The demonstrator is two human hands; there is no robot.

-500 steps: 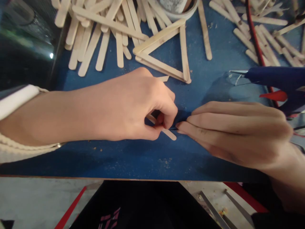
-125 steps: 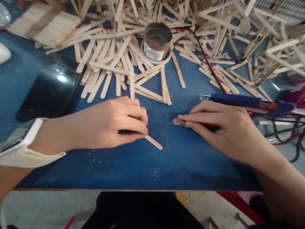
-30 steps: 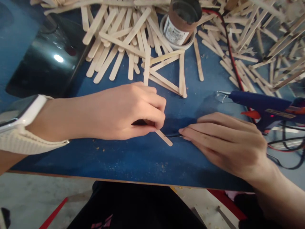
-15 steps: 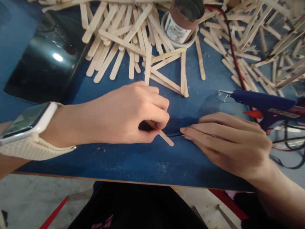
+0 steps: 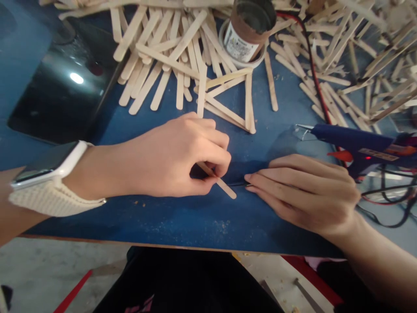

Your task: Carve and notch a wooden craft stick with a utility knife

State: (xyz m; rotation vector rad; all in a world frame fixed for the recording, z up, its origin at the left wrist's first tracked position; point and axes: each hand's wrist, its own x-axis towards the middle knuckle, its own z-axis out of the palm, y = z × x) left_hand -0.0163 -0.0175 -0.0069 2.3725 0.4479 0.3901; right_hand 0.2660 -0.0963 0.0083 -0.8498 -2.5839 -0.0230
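Observation:
My left hand (image 5: 192, 156), with a watch (image 5: 52, 167) on its wrist, pinches a wooden craft stick (image 5: 226, 188) between thumb and fingers. The stick slants down to the right, low over the blue tabletop or touching it; its upper part is behind my fingers. To its right, my right hand (image 5: 306, 191) has its fingertips pressed together. A small pale sliver shows at those fingertips, and a thin dark line runs from there toward the stick; what the hand grips is mostly hidden. Beyond my hands lies a triangular frame of craft sticks (image 5: 249, 102).
A blue glue gun (image 5: 352, 135) with a lit red light lies at the right, its cable (image 5: 314, 65) running back. Loose craft sticks (image 5: 159, 87) cover the back. A brown jar (image 5: 247, 30) stands among them. At the left is a dark glossy tablet-like slab (image 5: 61, 82).
My right hand has shifted very slightly left in view, along with the glue gun and background, as the camera turns a little. Both hands keep the same hold.

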